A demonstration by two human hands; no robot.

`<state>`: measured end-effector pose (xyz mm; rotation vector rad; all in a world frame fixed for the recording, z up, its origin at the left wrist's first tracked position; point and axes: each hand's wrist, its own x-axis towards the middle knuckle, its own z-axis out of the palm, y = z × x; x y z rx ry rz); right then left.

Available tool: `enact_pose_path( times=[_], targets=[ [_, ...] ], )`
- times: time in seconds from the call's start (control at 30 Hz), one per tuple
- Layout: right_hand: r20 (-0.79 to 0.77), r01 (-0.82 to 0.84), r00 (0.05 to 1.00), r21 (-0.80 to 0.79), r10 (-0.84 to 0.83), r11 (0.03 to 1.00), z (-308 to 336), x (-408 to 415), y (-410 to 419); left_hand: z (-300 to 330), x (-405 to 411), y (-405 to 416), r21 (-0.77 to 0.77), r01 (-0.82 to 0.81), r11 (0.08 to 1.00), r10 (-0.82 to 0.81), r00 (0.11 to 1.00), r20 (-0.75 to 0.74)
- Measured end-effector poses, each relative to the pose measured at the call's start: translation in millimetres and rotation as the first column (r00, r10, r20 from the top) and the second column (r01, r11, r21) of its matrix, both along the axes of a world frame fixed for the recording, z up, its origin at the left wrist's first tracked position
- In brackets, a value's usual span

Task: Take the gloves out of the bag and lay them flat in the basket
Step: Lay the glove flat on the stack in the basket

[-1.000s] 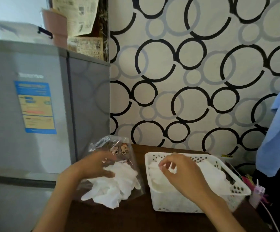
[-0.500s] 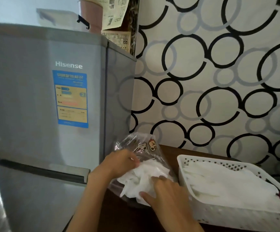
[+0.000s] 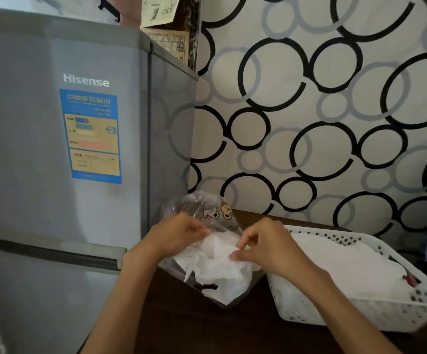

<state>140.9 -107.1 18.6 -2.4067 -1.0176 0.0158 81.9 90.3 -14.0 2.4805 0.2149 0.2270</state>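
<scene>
Pinching a thin white glove (image 3: 213,261) between thumb and forefinger, right hand (image 3: 271,245) clenched on the crumpled sheet at the mouth of the clear plastic bag (image 3: 202,213). Left hand (image 3: 179,233) closed on the bag's left edge, gripping film just below the printed cartoon bears. Bag lying on the dark wooden table (image 3: 207,328), tilted up toward the far side, with a loose heap of white gloves spilling from its near opening. White perforated basket (image 3: 309,312) just right of the bag, resting on the same table, already holding a flat stack of white gloves (image 3: 347,269) that fills most of its floor. Small reddish scrap at the basket's right inner wall, too small to identify. Grey Hisense refrigerator (image 3: 54,162) standing left of the table, blue and yellow energy label (image 3: 93,135) on its upper door. Wallpaper with black and grey rings (image 3: 322,111) behind, far side.
</scene>
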Motion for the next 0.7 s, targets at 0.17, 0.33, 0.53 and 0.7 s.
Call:
enact_pose_path(
  times=[0.17,0.33,0.53,0.7],
  targets=[
    [-0.463,0.027,0.885,0.127,0.035,0.992,4.9,12.5,-11.4,-3.3,5.2,1.9,0.020,0.050,0.999,-0.050,0.998,-0.026],
    [-0.587,0.081,0.809,0.154,0.026,0.985,-0.5,20.5,-12.2,-2.3,2.8,1.5,-0.047,0.128,0.991,-0.129,0.991,-0.040],
    [-0.493,0.104,0.869,0.267,0.043,0.958,-0.1,17.1,-0.8,18.1,-7.2,-13.3,-0.169,0.207,0.964,-0.191,0.976,0.109],
    [-0.445,0.060,0.888,0.359,0.115,0.931,3.0,15.8,-3.1,13.8,-1.4,-16.6,-0.120,0.236,0.964,-0.226,0.970,0.094]
  ],
)
